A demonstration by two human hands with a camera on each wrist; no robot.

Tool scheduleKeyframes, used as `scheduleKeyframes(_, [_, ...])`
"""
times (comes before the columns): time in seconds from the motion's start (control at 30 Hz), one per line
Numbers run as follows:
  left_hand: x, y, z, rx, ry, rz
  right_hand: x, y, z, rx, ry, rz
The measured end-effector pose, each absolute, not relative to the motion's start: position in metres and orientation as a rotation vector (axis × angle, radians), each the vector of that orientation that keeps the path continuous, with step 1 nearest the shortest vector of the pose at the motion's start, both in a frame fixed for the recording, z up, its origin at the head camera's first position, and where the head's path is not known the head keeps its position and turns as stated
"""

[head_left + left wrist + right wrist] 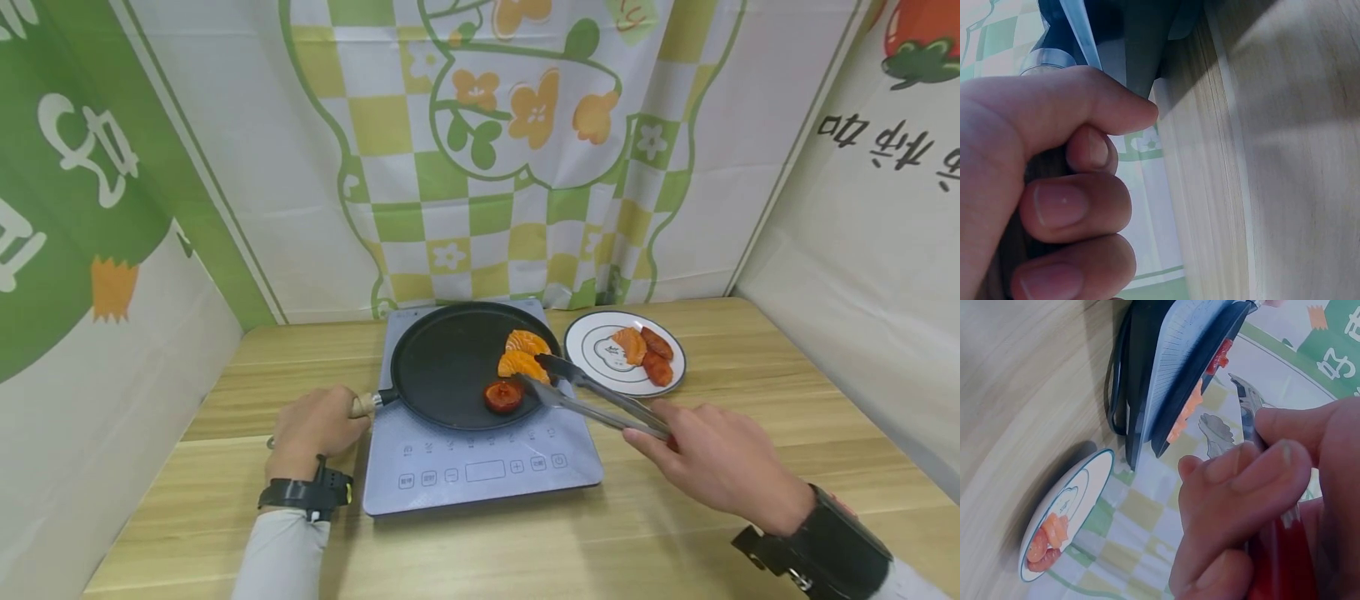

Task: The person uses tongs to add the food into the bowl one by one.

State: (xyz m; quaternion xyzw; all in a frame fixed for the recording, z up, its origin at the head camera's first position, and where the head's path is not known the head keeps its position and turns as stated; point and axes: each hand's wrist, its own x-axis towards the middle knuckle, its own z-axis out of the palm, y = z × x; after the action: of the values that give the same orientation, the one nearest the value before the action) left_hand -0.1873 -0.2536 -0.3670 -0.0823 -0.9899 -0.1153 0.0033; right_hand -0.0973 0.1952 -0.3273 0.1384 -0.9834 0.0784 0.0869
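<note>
In the black round pan (442,367), two orange pieces (522,365) are held at the right side, one just behind the other, with a dark red round piece (503,397) lying nearer the front. On the white plate (585,358), set to the right of the pan, another orange slice (632,345) and two reddish pieces (657,369) are gathered.

The pan is shallow, flat and matt; the plate is glossy and dark-rimmed. The orange pieces are marked by pale lines.

The pan's pale handle (363,406) is gripped by the curled left hand (318,425). Metal tongs (592,411) are pinched in the right hand (723,462), front-right of the pan; their tips are spread over its right edge, and whether food is touched cannot be told.

Beneath the pan lies a light-coloured cooker (480,496), its button panel exposed in front. Behind the pan, a checked cloth (450,208) is hung.
</note>
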Motion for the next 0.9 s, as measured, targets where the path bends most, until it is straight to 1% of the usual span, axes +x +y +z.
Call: scheduleKeyframes(0.9, [-0.187, -0.253, -0.365, -0.242, -3.124, -0.373, -0.094, 0.216, -0.336, 0.358, -2.895, 0.120])
